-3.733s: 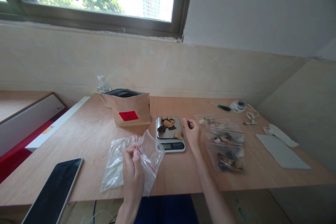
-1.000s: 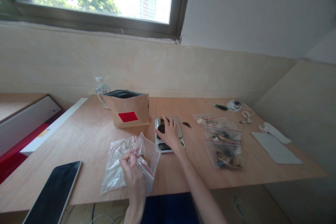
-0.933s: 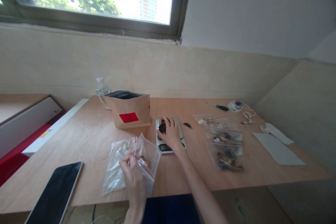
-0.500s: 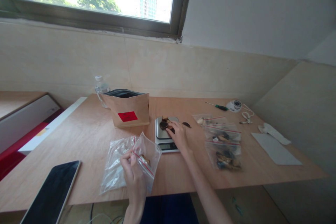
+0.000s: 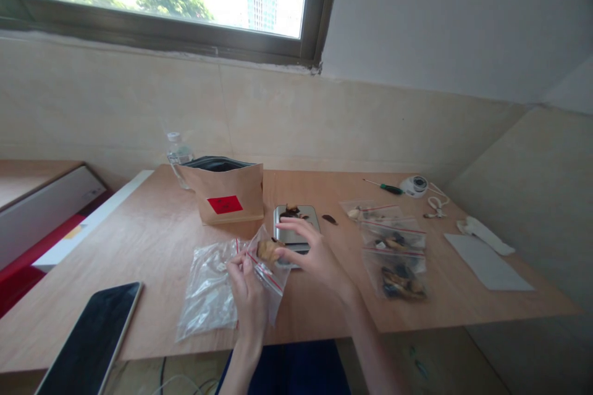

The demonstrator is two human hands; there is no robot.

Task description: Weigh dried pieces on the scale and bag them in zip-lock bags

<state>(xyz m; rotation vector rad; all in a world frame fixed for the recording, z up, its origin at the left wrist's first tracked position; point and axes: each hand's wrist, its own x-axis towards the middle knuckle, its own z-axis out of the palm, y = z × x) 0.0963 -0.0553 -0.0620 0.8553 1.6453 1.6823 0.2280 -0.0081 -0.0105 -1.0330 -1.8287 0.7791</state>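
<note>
My left hand (image 5: pixel 248 287) is closed on a clear zip bag (image 5: pixel 277 289) with a red seal line, pinching its edge. A tan dried piece (image 5: pixel 267 251) shows at the bag's upper part; whether it lies fully inside is hard to tell. My right hand (image 5: pixel 319 256) hovers just right of that piece, thumb and fingers spread, the thumb close to the bag. Behind my right hand stands a digital kitchen scale (image 5: pixel 303 234), its display mostly hidden. Dark dried pieces (image 5: pixel 293 213) lie on its plate, and one loose dark piece (image 5: pixel 330 220) is on the table beside it.
Left of the scale stands a brown paper pouch (image 5: pixel 227 191), with a plastic bottle (image 5: pixel 178 154) behind. Empty-looking zip bags (image 5: pixel 206 290) lie near a phone (image 5: pixel 95 336). Rightward are filled zip bags (image 5: pixel 402 281), a screwdriver (image 5: pixel 389 188), a white camera (image 5: pixel 414 186) and white paper (image 5: pixel 488 265).
My right hand has left the dried pieces on the scale and come back toward the bag, its fingers opening. My left hand has shifted slightly right and up with the bag.
</note>
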